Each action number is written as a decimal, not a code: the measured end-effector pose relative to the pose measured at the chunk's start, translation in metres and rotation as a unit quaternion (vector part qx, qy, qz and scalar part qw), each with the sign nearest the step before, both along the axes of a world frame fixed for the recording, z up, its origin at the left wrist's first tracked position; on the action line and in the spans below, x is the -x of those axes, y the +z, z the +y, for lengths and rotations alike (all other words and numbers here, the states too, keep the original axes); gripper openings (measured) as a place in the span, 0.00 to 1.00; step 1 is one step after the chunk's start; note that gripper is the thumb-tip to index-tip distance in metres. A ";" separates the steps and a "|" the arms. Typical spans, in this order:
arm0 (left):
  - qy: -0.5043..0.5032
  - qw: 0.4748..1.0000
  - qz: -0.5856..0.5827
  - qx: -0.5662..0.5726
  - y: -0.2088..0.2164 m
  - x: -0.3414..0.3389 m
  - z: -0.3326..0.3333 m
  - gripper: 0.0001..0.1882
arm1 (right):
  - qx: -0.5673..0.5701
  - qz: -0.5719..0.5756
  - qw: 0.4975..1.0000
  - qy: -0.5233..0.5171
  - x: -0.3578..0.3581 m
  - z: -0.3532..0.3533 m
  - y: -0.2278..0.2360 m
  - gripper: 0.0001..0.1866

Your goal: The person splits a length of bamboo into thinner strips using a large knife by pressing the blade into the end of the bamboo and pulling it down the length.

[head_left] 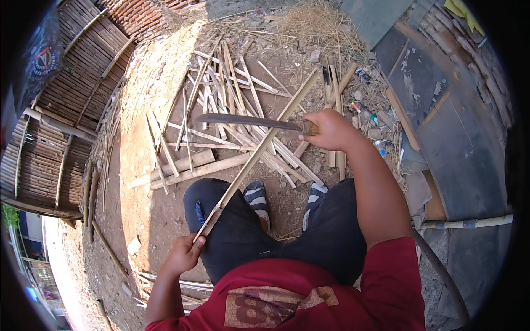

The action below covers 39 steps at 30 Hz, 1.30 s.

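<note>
A long split bamboo strip (248, 164) slants from beside my left knee up toward the far right. My left hand (184, 255) is closed round its near end, with the thumb on top. In my right hand (326, 129) is a machete (248, 119), gripped by its wooden handle. Its dark blade points left and crosses the strip's far half; whether the two touch I cannot tell. Below the strip's middle lie my knees and my striped sandals (256, 198).
Many split bamboo strips (232, 88) lie heaped on the dirt ahead. Thicker bamboo poles (199, 169) rest in front of my left knee. Slatted bamboo panels (83, 71) stand at left. Dark sheets (458, 138) lean at right, near scattered litter (367, 113). Dry straw (314, 25) lies at the back.
</note>
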<state>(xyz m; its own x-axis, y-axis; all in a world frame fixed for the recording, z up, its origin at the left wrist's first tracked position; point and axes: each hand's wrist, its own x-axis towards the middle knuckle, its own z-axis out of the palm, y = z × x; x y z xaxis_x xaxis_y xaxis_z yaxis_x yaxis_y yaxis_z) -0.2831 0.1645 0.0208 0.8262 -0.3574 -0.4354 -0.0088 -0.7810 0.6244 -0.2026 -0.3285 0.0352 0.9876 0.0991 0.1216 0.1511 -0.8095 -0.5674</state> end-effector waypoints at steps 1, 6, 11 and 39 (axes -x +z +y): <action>0.002 1.000 -0.013 0.003 -0.001 0.001 -0.001 0.24 | 0.006 0.018 0.999 -0.044 -0.003 -0.005 -0.001 0.22; 0.022 0.999 -0.003 0.028 0.000 0.001 -0.007 0.25 | 0.089 0.007 0.996 -0.001 -0.002 0.011 -0.008 0.21; -0.019 0.998 -0.053 0.031 -0.010 0.002 0.004 0.26 | 0.098 0.034 0.991 0.084 -0.003 0.035 -0.005 0.23; 0.045 0.998 -0.020 0.045 -0.025 0.002 0.010 0.28 | 0.055 0.034 0.992 0.112 -0.012 0.045 -0.007 0.17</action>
